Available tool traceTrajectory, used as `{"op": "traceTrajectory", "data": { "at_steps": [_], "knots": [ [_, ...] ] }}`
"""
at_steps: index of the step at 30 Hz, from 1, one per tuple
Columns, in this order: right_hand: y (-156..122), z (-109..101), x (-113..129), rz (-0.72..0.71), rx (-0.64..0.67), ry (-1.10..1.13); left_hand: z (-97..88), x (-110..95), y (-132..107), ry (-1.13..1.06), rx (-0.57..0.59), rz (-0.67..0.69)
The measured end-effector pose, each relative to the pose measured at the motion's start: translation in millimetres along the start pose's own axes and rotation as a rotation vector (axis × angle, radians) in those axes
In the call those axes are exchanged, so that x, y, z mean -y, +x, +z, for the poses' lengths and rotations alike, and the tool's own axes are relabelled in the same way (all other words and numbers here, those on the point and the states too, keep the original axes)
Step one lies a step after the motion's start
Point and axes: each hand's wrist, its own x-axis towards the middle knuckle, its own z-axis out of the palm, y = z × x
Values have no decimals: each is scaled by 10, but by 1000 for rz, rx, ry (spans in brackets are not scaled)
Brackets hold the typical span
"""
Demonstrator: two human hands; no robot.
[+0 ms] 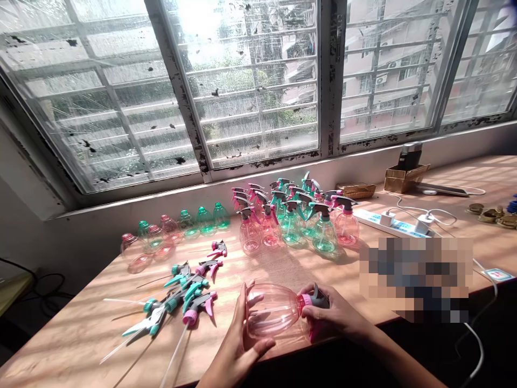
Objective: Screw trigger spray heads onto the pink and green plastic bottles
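A clear pink spray bottle point(274, 310) lies on its side between my hands, low over the table's front edge. My left hand point(242, 337) wraps round its base, with the thumb underneath and the fingers behind. At the neck, my right hand point(329, 310) closes on the pink collar of the black and pink trigger head point(317, 299). Left of my hands lies a pile of loose trigger heads point(194, 291) in green and pink, their white tubes pointing mostly toward me. Behind the pile stand several open pink and green bottles point(204, 222).
Bottles with trigger heads point(291, 223) crowd together at the back middle. A white power strip point(390, 223) with plugs and cables, a cardboard box point(404, 178) and brown metal pieces point(490, 215) occupy the right. A blurred patch point(420, 275) hides part of the right front.
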Motion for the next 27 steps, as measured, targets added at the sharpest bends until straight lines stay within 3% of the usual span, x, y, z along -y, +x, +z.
{"op": "traceTrajectory", "data": {
  "at_steps": [5, 13, 20, 27],
  "knots": [
    [0, 1, 5, 0, -10, 2, 11, 57, 21, 56, -61, 130],
    [1, -13, -7, -20, 8, -16, -9, -29, -2, 20, 21, 5],
    [8, -2, -3, -11, 13, 20, -2, 80, 9, -35, -11, 50],
    [-5, 4, 8, -29, 22, -1, -41, 46, -5, 3, 52, -2]
  ]
}}
